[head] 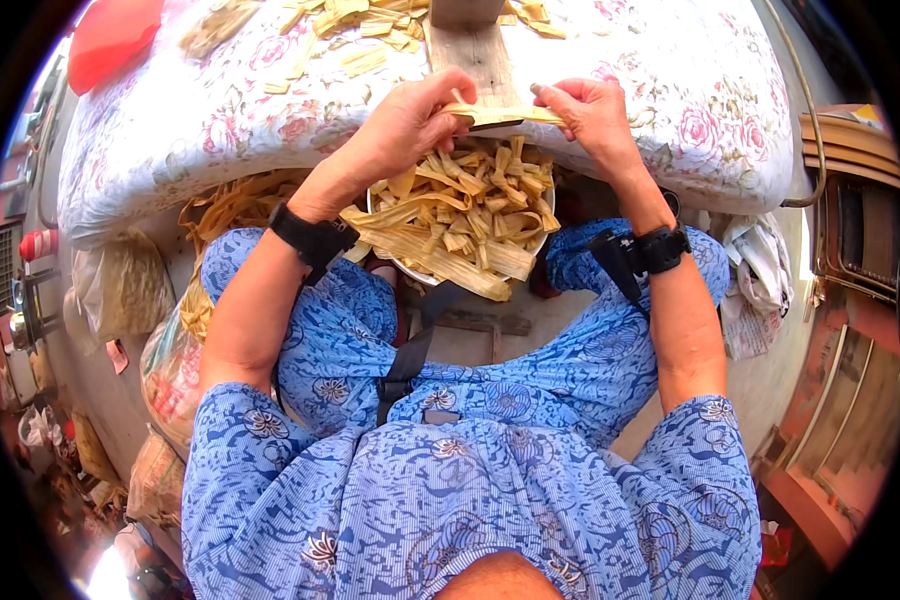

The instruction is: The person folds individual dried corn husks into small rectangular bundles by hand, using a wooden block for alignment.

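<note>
A pale yellow strip of dried leaf [506, 115] is stretched level between my two hands, above the near edge of a cloth-covered table. My left hand [424, 112] grips its left end with bent fingers, and a narrow piece sticks up there. My right hand [592, 112] pinches the other end between thumb and fingers. Just beyond the strip lies a wooden board [474, 64] with an upright block [465, 11] on it. Below my hands, a round white basin [551, 199] is heaped with folded and knotted dried-leaf pieces [480, 195].
Loose leaf pieces [367, 22] lie on the floral tablecloth [270, 97], with a red item [112, 41] at the far left. Long dried leaves [247, 199] hang beside my left knee. Plastic bags [124, 285] stand on the left; a white bag [757, 262] is on the right.
</note>
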Motion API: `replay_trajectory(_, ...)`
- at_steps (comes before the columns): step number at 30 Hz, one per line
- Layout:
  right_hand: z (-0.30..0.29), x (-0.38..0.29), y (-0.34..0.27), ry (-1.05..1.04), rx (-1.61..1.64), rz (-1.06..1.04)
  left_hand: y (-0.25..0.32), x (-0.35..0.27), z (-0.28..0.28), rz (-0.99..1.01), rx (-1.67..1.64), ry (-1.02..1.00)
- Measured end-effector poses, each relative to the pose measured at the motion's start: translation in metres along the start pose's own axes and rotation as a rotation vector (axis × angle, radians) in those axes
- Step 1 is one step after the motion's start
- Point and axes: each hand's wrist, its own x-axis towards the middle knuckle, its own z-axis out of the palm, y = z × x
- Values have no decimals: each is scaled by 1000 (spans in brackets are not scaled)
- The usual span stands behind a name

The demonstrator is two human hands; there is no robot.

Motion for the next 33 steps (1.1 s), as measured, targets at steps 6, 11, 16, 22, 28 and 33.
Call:
replay_trajectory(6,8,-23,-21,-717,74,70,-7,7,-18,-33,-19,-230)
replay_trajectory(11,3,-27,-52,-757,724,-86,7,11,-1,-86,-664,-307)
replay_trajectory(16,12,-22,-42,-490,373,-144,-9,12,31,-377,-1300,-354)
replay_trajectory(22,19,-17,-27,-330,-416,-423,-23,4,42,-423,-1416,-552)
replay_trajectory(28,30,-12,-16,-177,-398,-570,-11,4,42,-431,-1262,-288)
replay_trajectory(33,35,-13,-26,283,-461,-742,-4,13,41,-153,-1177,182)
